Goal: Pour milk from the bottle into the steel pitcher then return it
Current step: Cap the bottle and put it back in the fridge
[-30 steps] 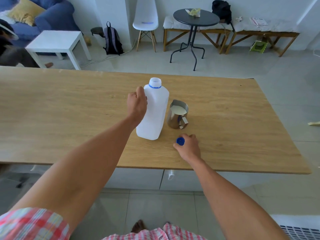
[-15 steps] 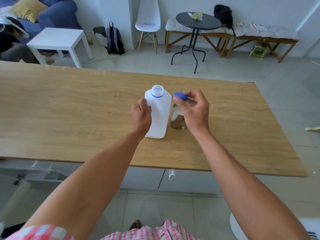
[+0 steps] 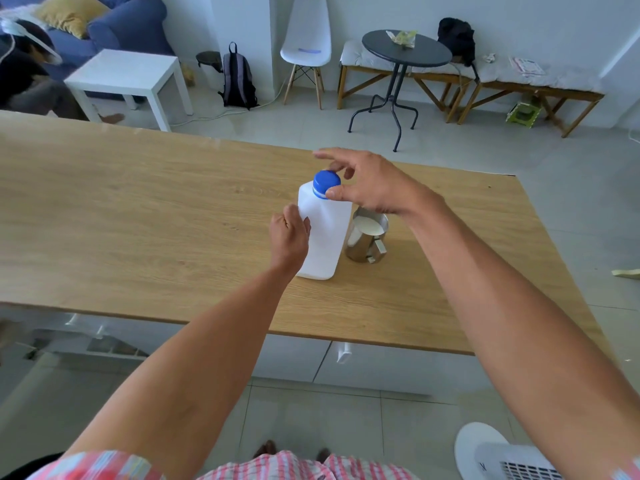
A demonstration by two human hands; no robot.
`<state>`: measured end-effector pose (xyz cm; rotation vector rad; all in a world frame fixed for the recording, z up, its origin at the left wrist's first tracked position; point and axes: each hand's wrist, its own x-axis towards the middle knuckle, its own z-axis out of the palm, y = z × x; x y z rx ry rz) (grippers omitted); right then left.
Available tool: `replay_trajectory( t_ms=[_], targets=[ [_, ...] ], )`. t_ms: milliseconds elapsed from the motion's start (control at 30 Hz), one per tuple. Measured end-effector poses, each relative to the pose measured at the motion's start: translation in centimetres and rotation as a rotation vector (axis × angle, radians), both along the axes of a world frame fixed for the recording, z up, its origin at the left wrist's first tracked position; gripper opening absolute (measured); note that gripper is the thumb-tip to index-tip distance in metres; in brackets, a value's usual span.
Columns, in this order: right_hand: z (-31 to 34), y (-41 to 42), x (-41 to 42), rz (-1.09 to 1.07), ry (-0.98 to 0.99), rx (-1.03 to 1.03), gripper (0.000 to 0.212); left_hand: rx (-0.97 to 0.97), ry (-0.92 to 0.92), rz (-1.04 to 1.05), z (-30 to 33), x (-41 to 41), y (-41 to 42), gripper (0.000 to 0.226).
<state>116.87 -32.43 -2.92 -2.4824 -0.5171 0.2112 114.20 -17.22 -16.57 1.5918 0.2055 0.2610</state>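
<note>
right hand (image 3: 372, 188) fingertips pinching the blue cap (image 3: 326, 183) sitting on the bottle neck | left hand (image 3: 289, 237) wrapped round the white bottle (image 3: 325, 233), upright on the wooden table (image 3: 138, 216) | steel pitcher (image 3: 367, 239) with milk touching the bottle's right side

Head-worn view — forward, downward, close

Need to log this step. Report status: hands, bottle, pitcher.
Left hand gripping bottle, upright on table. Right hand pinching blue cap on bottle neck. Steel pitcher holds milk, right of bottle. Nothing in the way.
</note>
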Motion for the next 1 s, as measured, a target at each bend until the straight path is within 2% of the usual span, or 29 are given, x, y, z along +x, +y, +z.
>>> replay_trajectory(
  t_ms=[133, 200, 333, 400, 500, 600, 667, 767, 833, 933, 1000],
  targets=[
    [2.8, 1.3, 1.1, 0.117, 0.047, -0.326, 0.052, 0.000, 0.028, 0.016, -0.3, 0.3, 0.0, 0.037],
    [3.6, 2.0, 1.4, 0.121, 0.037, -0.405, 0.050, -0.004, 0.037, 0.019, -0.3, 0.4, 0.0, 0.036],
    [3.6, 3.1, 1.6, 0.052, -0.057, -0.531, 0.033, 0.027, 0.048, 0.012, -0.6, 0.2, -0.1, 0.030],
    [3.1, 3.7, 1.3, -0.027, -0.127, -0.574, 0.048, 0.015, 0.055, 0.020, -0.5, 0.1, -0.2, 0.028],
    [2.3, 4.6, 0.6, -0.162, -0.223, -0.610, 0.057, -0.007, 0.052, 0.043, -0.5, 0.1, -0.4, 0.036],
    [1.7, 4.4, 0.6, -0.222, -0.189, -0.571, 0.062, -0.025, 0.060, 0.039, -0.7, 0.3, -0.2, 0.038],
    [2.2, 3.3, 0.7, -0.158, -0.098, -0.520, 0.061, -0.002, 0.064, 0.027, -0.8, 0.4, -0.2, 0.034],
    [3.3, 1.9, 0.7, 0.062, 0.035, -0.486, 0.051, 0.007, 0.066, 0.022, -0.7, 0.3, -0.3, 0.030],
    [3.2, 1.6, 0.8, 0.141, 0.024, -0.486, 0.043, -0.007, 0.067, 0.031, -0.8, 0.3, -0.4, 0.033],
    [2.2, 1.9, 0.8, 0.118, -0.025, -0.519, 0.028, -0.009, 0.048, 0.048, -0.8, 0.4, -0.4, 0.038],
    [2.0, 2.3, 0.6, 0.091, -0.057, -0.580, 0.029, -0.023, 0.045, 0.066, -0.7, 0.3, -0.5, 0.040]
  ],
)
